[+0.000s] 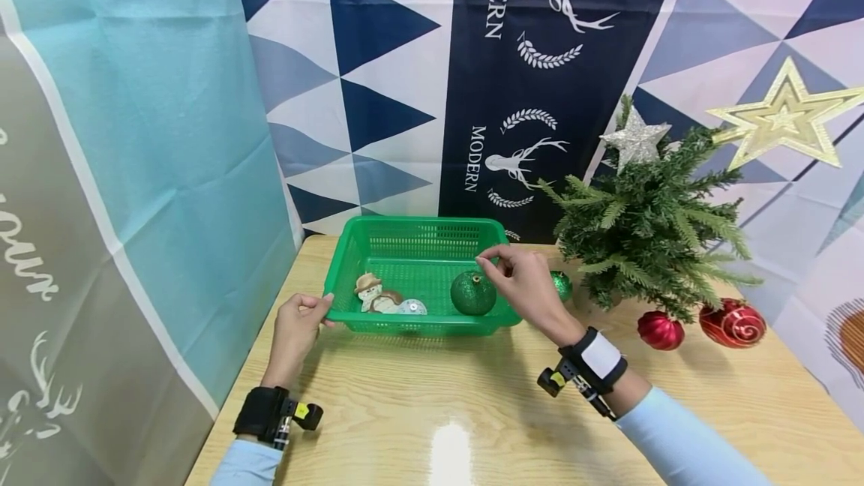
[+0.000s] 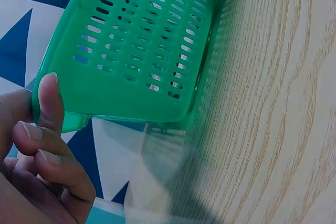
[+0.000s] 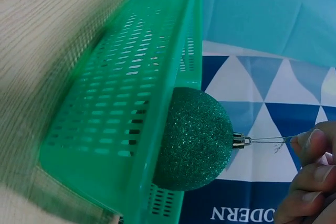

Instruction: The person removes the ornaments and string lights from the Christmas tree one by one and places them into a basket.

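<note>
A green plastic basket (image 1: 418, 325) with slotted walls stands on the table. My left hand (image 1: 297, 332) pinches its near left corner, thumb and finger over the rim, as the left wrist view also shows. My right hand (image 1: 529, 283) pinches the thin string (image 3: 268, 140) of a glittery green Christmas ball (image 1: 472, 294). The ball hangs at the basket's right end, its top above the near rim, and the string is taut in the right wrist view. Inside the basket lie a snowman ornament (image 1: 370, 292) with a brown hat and a pale round piece (image 1: 412, 307).
A small artificial Christmas tree (image 1: 648, 223) stands at the right, bearing a silver star (image 1: 637, 138). Red balls (image 1: 732, 323) hang low on it, and another green ball (image 1: 561, 285) shows behind my right hand. A gold star (image 1: 786, 115) is farther right. Patterned cloth (image 1: 378, 96) hangs behind the table.
</note>
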`<state>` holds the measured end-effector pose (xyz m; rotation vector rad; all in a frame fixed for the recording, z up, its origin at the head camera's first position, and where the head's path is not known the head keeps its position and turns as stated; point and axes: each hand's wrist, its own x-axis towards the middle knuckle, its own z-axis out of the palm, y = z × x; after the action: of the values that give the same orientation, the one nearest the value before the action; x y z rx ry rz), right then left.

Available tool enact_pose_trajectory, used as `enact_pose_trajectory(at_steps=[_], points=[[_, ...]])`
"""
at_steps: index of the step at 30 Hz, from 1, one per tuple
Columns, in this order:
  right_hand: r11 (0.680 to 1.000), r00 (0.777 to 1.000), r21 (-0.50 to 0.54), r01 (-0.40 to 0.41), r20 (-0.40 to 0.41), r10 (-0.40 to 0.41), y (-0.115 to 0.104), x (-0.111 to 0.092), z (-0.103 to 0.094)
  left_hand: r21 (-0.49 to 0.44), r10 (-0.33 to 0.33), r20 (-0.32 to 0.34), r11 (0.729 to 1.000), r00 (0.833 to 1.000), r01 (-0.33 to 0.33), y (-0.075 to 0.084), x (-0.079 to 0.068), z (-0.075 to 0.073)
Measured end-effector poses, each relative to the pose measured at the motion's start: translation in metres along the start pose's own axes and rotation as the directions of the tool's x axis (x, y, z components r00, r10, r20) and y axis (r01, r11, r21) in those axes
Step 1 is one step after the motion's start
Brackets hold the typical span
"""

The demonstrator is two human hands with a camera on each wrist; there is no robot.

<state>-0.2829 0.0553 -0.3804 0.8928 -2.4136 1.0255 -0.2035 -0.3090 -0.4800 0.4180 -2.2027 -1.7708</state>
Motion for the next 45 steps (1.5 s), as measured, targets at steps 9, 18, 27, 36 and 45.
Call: enact_pose_trajectory(at_steps=[9, 18, 27, 36, 45], points=[[1.0, 0.999, 0.014, -0.016, 0.029, 0.016, 0.005, -0.001, 0.012, -0.002, -0.001, 0.001, 1.0, 1.0, 0.001, -0.001, 0.0, 0.001], [1.0, 0.998, 0.024, -0.018, 0.06, 0.016, 0.003, -0.001, 0.025, -0.008, 0.0, 0.001, 1.0, 1.0, 0.0, 0.0, -0.001, 0.001], [0.999, 0.993, 0.017, -0.028, 0.111, 0.026, 0.005, -0.003, 0.04, 0.001, 0.019, -0.005, 1.0, 1.0, -0.019, 0.0, -0.003, 0.0], [1.0, 0.988, 0.001, 0.002, 0.156, -0.002, 0.007, -0.006, 0.051, -0.014, 0.023, 0.001, 1.0, 1.0, -0.023, 0.001, -0.003, 0.0], [1.0, 0.982, -0.024, 0.007, 0.19, -0.003, 0.011, -0.008, 0.056, 0.008, 0.032, -0.003, 0.999, 0.999, -0.032, 0.0, -0.003, -0.001]])
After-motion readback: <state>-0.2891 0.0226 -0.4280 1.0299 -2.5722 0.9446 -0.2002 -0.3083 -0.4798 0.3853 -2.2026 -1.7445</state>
